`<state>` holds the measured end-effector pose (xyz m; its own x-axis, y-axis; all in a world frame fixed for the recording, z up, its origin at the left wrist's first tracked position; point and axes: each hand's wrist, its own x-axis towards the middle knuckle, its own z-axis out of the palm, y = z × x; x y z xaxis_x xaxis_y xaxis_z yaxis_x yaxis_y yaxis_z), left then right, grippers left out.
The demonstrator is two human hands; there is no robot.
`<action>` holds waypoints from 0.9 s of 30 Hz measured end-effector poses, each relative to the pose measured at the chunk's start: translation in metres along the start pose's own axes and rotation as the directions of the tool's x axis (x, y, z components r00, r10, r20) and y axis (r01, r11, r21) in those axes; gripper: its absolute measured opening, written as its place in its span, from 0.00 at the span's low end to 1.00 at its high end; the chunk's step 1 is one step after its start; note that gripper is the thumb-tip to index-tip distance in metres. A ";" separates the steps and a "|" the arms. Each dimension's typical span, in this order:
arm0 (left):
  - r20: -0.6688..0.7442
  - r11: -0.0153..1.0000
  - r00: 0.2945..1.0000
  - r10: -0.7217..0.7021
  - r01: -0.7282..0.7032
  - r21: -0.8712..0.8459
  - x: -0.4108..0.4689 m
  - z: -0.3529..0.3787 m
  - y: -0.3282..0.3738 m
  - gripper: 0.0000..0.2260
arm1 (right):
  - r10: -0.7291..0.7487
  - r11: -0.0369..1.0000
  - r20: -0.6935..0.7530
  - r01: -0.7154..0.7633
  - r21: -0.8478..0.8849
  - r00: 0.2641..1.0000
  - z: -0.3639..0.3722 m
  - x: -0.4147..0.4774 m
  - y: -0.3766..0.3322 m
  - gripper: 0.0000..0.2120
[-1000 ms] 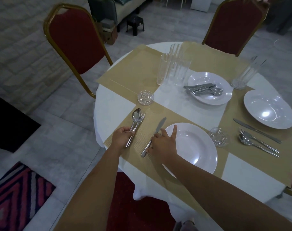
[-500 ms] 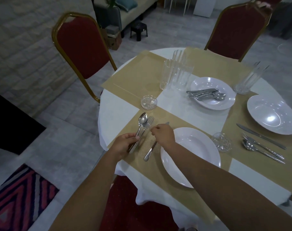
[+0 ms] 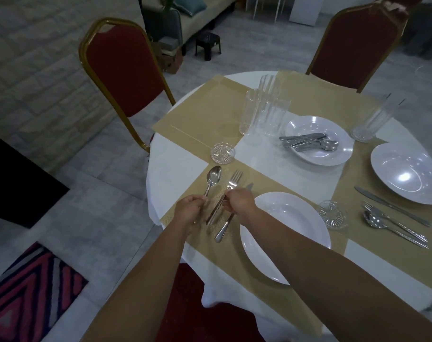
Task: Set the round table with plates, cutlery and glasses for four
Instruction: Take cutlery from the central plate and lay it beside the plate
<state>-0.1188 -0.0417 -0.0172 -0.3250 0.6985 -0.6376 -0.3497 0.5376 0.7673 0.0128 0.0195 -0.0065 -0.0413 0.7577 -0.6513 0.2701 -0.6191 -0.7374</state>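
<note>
On the near placemat [image 3: 271, 186], left of the plate [image 3: 296, 218]: the spoon [image 3: 214, 174] and fork [image 3: 235, 178], bunched in the left hand [image 3: 191, 209] a second earlier, were now split. Left fingers clenched the spoon handle. The right hand [image 3: 239, 201], off the knife [image 3: 222, 230], pinched the fork shaft. The knife lay flat beside the plate. Judged: this setting's cutlery was nearly spaced. Pieces were slim polished steel, heads pointing across the worktop [image 3: 165, 169].
</note>
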 end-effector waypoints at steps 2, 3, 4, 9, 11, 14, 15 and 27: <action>-0.062 0.996 0.998 0.029 -0.024 0.085 0.004 0.001 0.003 0.01 | 0.005 0.999 -0.012 -0.006 -0.039 1.000 -0.001 0.004 0.000 0.13; -0.081 0.990 0.996 0.048 -0.037 0.134 0.007 0.002 0.004 0.02 | 0.006 0.998 -0.027 -0.008 -0.060 1.000 -0.001 0.006 -0.001 0.13; -0.091 0.980 0.993 0.072 -0.053 0.193 0.011 0.003 0.005 0.03 | 0.006 0.996 -0.052 -0.011 -0.089 0.999 0.001 0.008 -0.002 0.13; -0.084 0.889 0.986 0.144 -0.091 0.449 0.023 0.012 0.009 0.05 | 0.014 0.984 -0.153 -0.041 -0.174 0.988 0.013 0.015 0.000 0.07; -0.079 0.844 0.980 0.183 -0.115 0.524 0.027 0.013 0.010 0.06 | 0.029 0.984 -0.171 -0.058 -0.169 0.985 0.017 0.018 0.001 0.06; -0.055 0.727 0.965 0.256 -0.154 0.669 0.028 0.013 0.010 0.08 | 0.028 0.976 -0.175 -0.064 -0.206 0.984 0.015 0.019 0.002 0.12; -0.046 0.694 0.960 0.276 -0.166 0.700 0.028 0.014 0.010 0.08 | 0.024 0.978 -0.167 -0.057 -0.200 0.986 0.015 0.019 0.003 0.13; 0.074 0.663 0.955 0.287 -0.254 0.704 0.025 0.012 0.006 0.11 | -0.051 0.919 -0.252 -0.054 -0.391 0.966 0.012 0.009 0.004 0.02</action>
<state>-0.1185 -0.0157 -0.0275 -0.3456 0.8563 -0.3839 0.4696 0.5120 0.7193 0.0016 0.0215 -0.0174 0.1890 0.8157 -0.5467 0.6265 -0.5289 -0.5725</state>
